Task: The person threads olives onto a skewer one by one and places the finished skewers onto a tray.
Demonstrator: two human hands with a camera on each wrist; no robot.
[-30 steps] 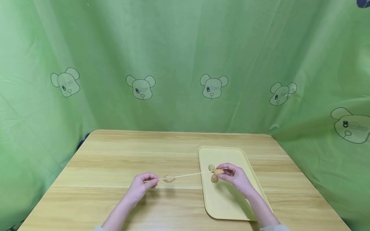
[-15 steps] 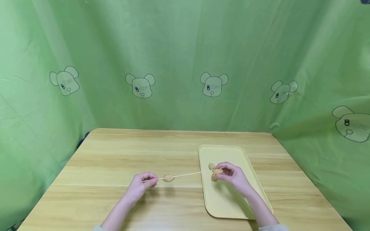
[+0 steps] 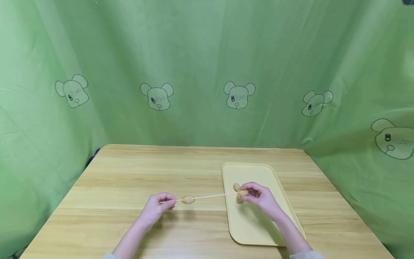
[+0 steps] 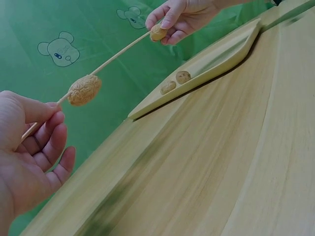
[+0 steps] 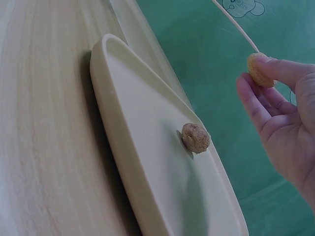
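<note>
Left hand (image 3: 156,209) pinched thin stick (image 3: 210,196), brown lump (image 4: 85,90) on it; right hand (image 3: 266,202) pinched second lump (image 5: 259,70) at stick's far end, above tray (image 3: 252,230). Two loose lumps (image 4: 183,77) sat in tray, partly masked in head view. Green curtain (image 3: 197,50) hung behind table (image 3: 155,169).

Smooth wooden stick (image 4: 120,53), rough balls (image 4: 85,90), matt tray (image 5: 125,113)

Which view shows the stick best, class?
The left wrist view: the stick looks large, running from the left hand toward the right hand. The head view shows it thinner; the right wrist view, only part near the right hand.
</note>
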